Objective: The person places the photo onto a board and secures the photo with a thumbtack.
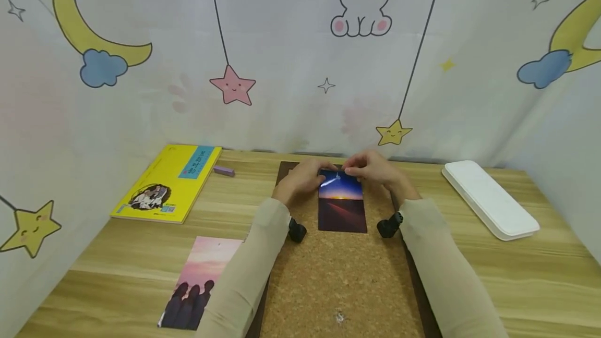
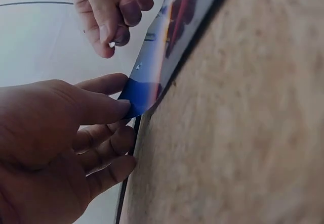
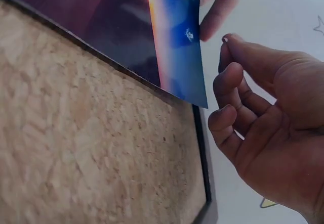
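A glossy photo print (image 1: 342,207) of a sunset over dark ground stands over the far part of a cork board (image 1: 340,275). My left hand (image 1: 306,175) pinches its upper left corner between thumb and fingers; in the left wrist view that corner bends slightly. My right hand (image 1: 375,168) is just beyond the print's top edge, apart from it in the right wrist view. Its thumb and index finger pinch a small pale thing (image 2: 112,44), too small to tell its kind. A small whitish mark (image 3: 189,34) shows near the print's top edge.
Left of the board lies a pink-sky photo print (image 1: 194,280), partly behind the left sleeve. Farther back are a yellow book (image 1: 161,181) and a small purple block (image 1: 224,171). A white case (image 1: 490,197) lies at right. A shiny spot (image 1: 339,317) is on the near cork.
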The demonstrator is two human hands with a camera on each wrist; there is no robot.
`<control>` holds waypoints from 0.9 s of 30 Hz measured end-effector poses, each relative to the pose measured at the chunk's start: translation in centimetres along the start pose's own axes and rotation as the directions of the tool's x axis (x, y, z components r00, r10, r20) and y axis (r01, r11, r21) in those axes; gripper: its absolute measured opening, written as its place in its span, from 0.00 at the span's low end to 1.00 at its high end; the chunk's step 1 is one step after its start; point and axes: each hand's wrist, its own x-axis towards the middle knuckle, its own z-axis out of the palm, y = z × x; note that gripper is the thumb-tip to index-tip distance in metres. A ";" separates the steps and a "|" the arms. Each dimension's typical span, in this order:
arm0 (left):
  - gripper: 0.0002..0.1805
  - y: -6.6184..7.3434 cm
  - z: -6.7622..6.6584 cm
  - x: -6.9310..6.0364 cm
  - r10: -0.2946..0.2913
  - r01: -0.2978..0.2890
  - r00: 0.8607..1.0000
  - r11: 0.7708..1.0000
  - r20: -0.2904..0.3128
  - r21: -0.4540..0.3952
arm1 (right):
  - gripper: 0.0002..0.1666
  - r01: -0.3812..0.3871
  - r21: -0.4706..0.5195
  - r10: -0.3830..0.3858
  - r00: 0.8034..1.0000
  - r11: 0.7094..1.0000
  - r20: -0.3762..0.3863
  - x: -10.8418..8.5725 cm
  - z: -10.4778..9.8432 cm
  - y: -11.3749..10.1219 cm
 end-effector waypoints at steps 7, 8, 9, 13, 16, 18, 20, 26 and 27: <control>0.22 -0.3 0.1 0.1 0.025 -0.025 0.997 1.000 0.073 0.003 | 0.12 -0.060 -0.042 0.061 0.998 0.997 0.023 0.5 0.9 0.0; 0.22 -0.3 0.2 0.2 0.031 -0.031 0.997 0.999 0.076 0.007 | 0.12 -0.059 -0.045 0.061 0.998 0.997 0.031 0.5 1.0 0.0; 0.22 -0.3 0.2 0.2 0.028 -0.029 0.997 0.999 0.078 0.017 | 0.12 -0.060 -0.047 0.061 0.997 0.997 0.039 0.6 1.0 0.0; 0.21 -0.3 0.2 0.4 0.021 -0.024 0.997 0.999 0.078 0.042 | 0.11 -0.047 -0.075 0.053 0.996 0.996 0.074 0.7 1.3 0.0; 0.20 -0.2 0.2 0.5 0.028 -0.031 0.996 0.999 0.079 0.040 | 0.10 -0.042 -0.109 0.053 0.994 0.993 0.100 0.8 1.3 -0.2; 0.19 -0.1 0.1 0.5 0.030 -0.033 0.996 0.999 0.081 0.035 | 0.10 -0.034 -0.139 0.051 0.992 0.990 0.117 0.9 1.3 -0.3; 0.19 0.0 0.1 0.4 0.014 -0.017 0.996 0.999 0.084 0.028 | 0.10 -0.033 -0.159 0.054 0.990 0.987 0.131 1.1 1.4 -0.4; 0.19 0.0 0.1 0.3 -0.017 0.015 0.997 1.000 0.080 0.020 | 0.07 -0.034 -0.217 0.069 0.986 0.976 0.155 1.6 1.5 -0.7; 0.19 0.0 0.1 0.3 -0.016 0.015 0.997 1.000 0.078 0.018 | 0.07 -0.034 -0.227 0.071 0.985 0.973 0.155 1.7 1.5 -0.8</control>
